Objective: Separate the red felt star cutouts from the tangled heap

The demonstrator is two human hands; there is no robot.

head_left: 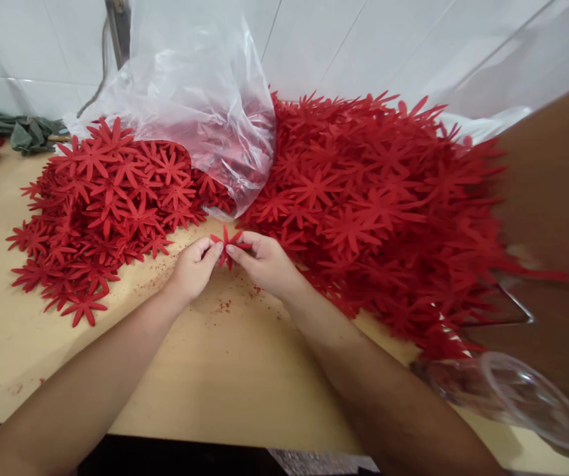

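Between my two hands is a small red flower-shaped piece [225, 244] with narrow petals, raised over the table. My left hand [195, 264] pinches its left side between thumb and fingers. On its right side, my right hand [267, 261] pinches it the same way, with the thumb near the centre. Beyond my left hand lies a pile of similar red flower pieces [110, 192]. A larger heap of red flower pieces [358, 192] rises beyond and to the right of my right hand.
A clear plastic bag [215, 99] drapes over the piles at the back. To the right lies a clear plastic container [532, 396] beside a brown panel [557, 198]. Dark green cloth [31, 132] sits at the back left. Red crumbs [222, 307] dot the wooden table [225, 383].
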